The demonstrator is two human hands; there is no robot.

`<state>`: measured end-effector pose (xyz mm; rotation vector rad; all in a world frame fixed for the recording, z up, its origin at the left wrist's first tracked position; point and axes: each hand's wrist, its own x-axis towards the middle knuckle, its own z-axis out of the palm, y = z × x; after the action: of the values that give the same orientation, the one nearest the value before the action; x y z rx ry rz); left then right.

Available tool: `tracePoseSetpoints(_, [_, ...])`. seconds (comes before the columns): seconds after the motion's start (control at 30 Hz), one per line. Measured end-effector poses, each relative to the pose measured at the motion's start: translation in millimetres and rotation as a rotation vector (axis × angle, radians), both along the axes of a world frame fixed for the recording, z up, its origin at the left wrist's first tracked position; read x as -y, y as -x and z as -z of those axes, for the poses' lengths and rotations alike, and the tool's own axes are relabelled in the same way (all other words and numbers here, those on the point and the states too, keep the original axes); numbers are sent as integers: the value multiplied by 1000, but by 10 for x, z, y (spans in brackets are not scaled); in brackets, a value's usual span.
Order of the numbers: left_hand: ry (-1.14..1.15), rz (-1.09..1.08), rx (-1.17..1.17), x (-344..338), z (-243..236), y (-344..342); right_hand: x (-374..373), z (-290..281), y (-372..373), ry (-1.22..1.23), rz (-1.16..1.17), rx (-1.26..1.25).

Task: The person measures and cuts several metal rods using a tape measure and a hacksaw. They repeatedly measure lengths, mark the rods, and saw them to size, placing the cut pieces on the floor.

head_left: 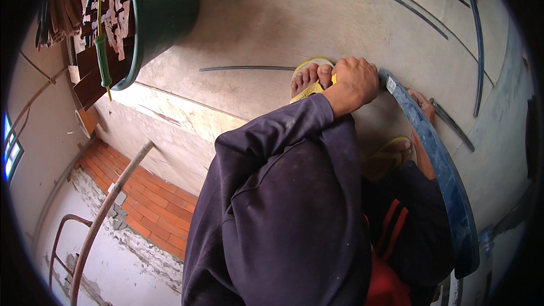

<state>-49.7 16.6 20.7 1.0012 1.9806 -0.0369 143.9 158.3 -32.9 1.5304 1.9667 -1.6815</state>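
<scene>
My left hand (pixel 356 84) is closed in a fist beside my sandalled left foot (pixel 313 76); what is inside its fingers is hidden. Just right of it lies the upper end of a long, flat blue strip (pixel 433 147), scuffed and with a small pale label. The strip slants down toward me at the right. Along its right edge my right hand (pixel 424 105) is curled against it, with the palm and most of the fingers hidden behind the strip. A short dark strip (pixel 454 127) lies by that hand.
Thin dark strips (pixel 396 0) lie scattered over the pale floor. A green bucket (pixel 164 17) at upper left is filled with brown pieces, a green-handled screwdriver (pixel 102 59) on top. At lower left are a wooden pole (pixel 107 204) and a drop to orange tiles (pixel 153 192).
</scene>
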Motion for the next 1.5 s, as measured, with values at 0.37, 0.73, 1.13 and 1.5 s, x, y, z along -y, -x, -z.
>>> tracePoseSetpoints(0.37, [-327,-107,29,273,124,-335,159,513,-521,61,-39,-126])
tracePoseSetpoints(0.73, [-28,-277,660,655,138,-506,630,-423,-218,15,-335,-292])
tracePoseSetpoints(1.13, [275,-253,901,172,13,-604,663,-534,-443,143,-333,-340])
tracePoseSetpoints(1.5, [-58,32,723,409,-703,55,-442,-503,-1649,-267,184,-91])
